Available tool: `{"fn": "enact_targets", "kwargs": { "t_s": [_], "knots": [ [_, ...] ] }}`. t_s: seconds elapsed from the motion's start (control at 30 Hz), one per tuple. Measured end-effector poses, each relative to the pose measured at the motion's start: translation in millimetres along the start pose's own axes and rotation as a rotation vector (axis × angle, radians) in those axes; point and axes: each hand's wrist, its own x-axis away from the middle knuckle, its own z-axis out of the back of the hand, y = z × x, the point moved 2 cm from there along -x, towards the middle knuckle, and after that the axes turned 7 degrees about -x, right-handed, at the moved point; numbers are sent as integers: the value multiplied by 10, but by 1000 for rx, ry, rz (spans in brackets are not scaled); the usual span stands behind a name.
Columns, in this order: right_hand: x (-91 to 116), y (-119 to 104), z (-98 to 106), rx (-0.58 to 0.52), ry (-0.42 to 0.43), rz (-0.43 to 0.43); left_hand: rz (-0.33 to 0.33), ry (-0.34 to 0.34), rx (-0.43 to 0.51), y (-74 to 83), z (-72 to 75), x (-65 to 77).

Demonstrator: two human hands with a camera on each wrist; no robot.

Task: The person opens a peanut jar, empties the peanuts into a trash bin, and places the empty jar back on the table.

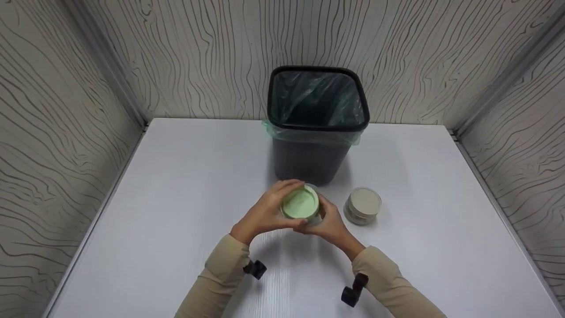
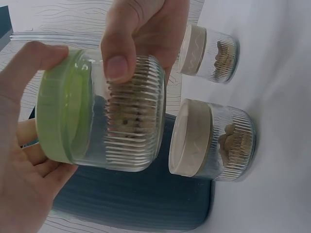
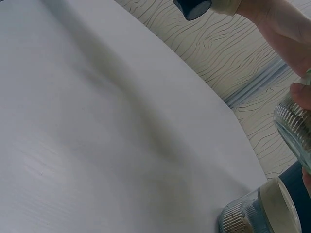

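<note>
A ribbed glass jar with a pale green lid is held between both hands above the table, in front of the bin. My left hand grips the lid, its thumb and fingers on opposite sides of the rim. My right hand holds the glass body, thumb pressed on the ribs. Small brownish pieces lie inside, too blurred to identify. To the right stands a beige-lidded jar. In the left wrist view, two beige-lidded jars appear, a nearer one and a farther one.
A dark grey bin with a greenish translucent liner stands behind the hands, near the back wall. The white table is enclosed by wood-grain patterned panels at the back and both sides.
</note>
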Motion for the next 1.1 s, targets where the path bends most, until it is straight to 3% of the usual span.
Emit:
{"fn": "enact_targets", "kwargs": {
  "t_s": [0.43,0.7,0.87,1.1],
  "knots": [
    [-9,0,-29,74,124,30,40,78,-42,30,-10,-44],
    [12,-3,-9,61,106,45,26,-7,-2,27,9,-39],
    [31,24,-4,60,66,56,-33,-62,37,5,23,-24],
    [32,33,-7,54,59,45,-63,-72,25,-5,5,-25]
  ]
}}
